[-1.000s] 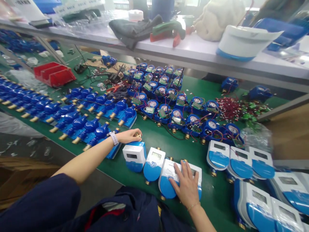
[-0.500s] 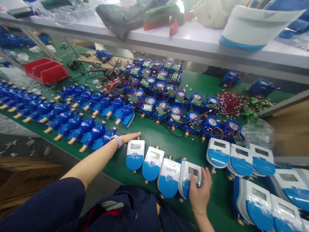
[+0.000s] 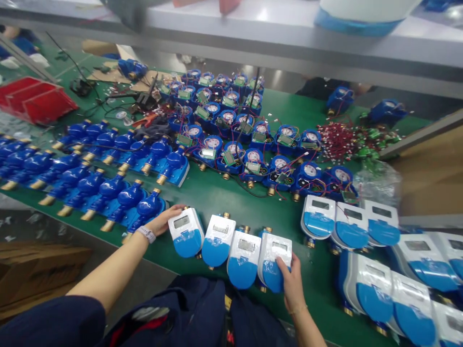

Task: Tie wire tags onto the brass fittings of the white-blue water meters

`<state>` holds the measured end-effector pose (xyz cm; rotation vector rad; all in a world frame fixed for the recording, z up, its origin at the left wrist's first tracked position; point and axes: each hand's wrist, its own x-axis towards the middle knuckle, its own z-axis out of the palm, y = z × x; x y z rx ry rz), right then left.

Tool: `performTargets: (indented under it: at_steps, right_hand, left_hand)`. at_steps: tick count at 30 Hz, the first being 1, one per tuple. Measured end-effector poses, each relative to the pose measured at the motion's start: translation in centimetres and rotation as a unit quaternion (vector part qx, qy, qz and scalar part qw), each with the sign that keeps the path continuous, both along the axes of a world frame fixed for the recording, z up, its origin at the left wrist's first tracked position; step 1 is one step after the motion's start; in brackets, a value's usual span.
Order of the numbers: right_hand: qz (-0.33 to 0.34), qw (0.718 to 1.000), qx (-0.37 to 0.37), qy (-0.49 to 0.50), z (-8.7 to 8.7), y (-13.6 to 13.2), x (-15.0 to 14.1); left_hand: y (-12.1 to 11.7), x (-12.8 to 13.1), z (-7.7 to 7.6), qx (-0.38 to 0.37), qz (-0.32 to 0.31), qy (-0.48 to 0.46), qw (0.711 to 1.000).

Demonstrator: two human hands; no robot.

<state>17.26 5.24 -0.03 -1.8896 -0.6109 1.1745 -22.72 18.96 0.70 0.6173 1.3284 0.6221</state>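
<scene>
Four white-and-blue water meters [image 3: 242,258] stand side by side at 6 o'clock on the green bench [image 3: 282,217]. Your left grip [image 3: 162,222] touches the first meter [image 3: 184,232], clamping unclear; your right grip [image 3: 292,282] is clamped on the fourth meter [image 3: 275,262].

Left hand [image 3: 166,218]: bare, with a pale watch [image 3: 146,234] on a wide strap at the wrist
Right hand [image 3: 292,282]: bare, with a thin gold-coloured bracelet [image 3: 298,309] at the wrist
Sleeve [image 3: 47,325]: dark navy, ending above the bare forearm
Jacket [image 3: 195,308]: dark navy, with a red panel [image 3: 132,327], a pale grey patch [image 3: 150,313] and a yellow strip [image 3: 227,302]
</scene>
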Motion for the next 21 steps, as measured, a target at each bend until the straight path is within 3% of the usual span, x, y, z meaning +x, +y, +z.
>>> performTargets:
  at_steps: [4,6,8,12,16,21]
  right_hand:
    - [-0.005,0.999,0.012,0.045,0.2,-0.5,0.1]
    - [-0.006,0.998,0.011,0.059,0.2,-1.0,-0.1]
    - [-0.005,0.998,0.011,0.063,0.0,-1.5,-0.4]
    - [-0.035,0.999,0.006,0.019,-0.8,-2.2,-1.0]
    - [-0.084,0.996,0.007,0.005,-1.2,-2.8,0.0]
    - [-0.125,0.990,-0.017,-0.067,-0.6,-4.6,4.1]
  left_hand:
    - [3.5,2.3,0.2,-0.007,-0.097,0.085,0.992]
    - [3.9,3.6,0.5,0.041,-0.097,0.186,0.977]
    - [2.8,4.4,0.8,0.093,-0.064,0.244,0.963]
    - [-1.3,5.2,1.0,0.062,-0.003,0.169,0.984]
    - [-3.7,6.7,1.2,0.021,-0.025,0.092,0.995]
    - [-4.9,11.9,0.8,0.033,-0.004,0.054,0.998]
